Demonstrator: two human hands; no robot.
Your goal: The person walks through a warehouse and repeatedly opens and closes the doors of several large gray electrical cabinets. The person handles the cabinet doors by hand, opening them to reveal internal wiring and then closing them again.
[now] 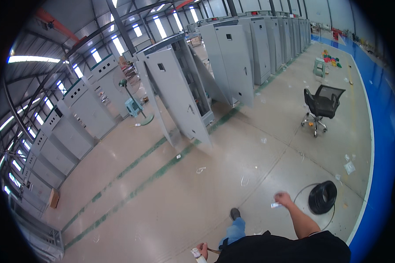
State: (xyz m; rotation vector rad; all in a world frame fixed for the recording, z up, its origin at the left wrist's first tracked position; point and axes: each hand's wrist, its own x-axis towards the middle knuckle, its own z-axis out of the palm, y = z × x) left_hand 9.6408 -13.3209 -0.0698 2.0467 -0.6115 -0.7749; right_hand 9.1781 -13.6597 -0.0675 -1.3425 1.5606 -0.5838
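Note:
My right hand (285,199) reaches out over the floor, its fingers closed on a small flat white piece (275,205) with dark marks. Whether this is a label or a little packet is too small to tell. Low in the picture, my left hand (202,250) is closed around a white, strip-like object (199,255), partly cut off by the lower edge. A thin brownish strand runs from that hand toward my body. Beside my right forearm, a coil of black cable (322,197) lies on the floor with a loose end looping out.
Ahead stands a grey cabinet (175,87) with its doors swung out, and a row of similar cabinets (261,50) recedes behind it. A black office chair (322,105), a green stool (319,67) and a standing fan (134,103) are around. Plastic scraps (349,167) litter the floor.

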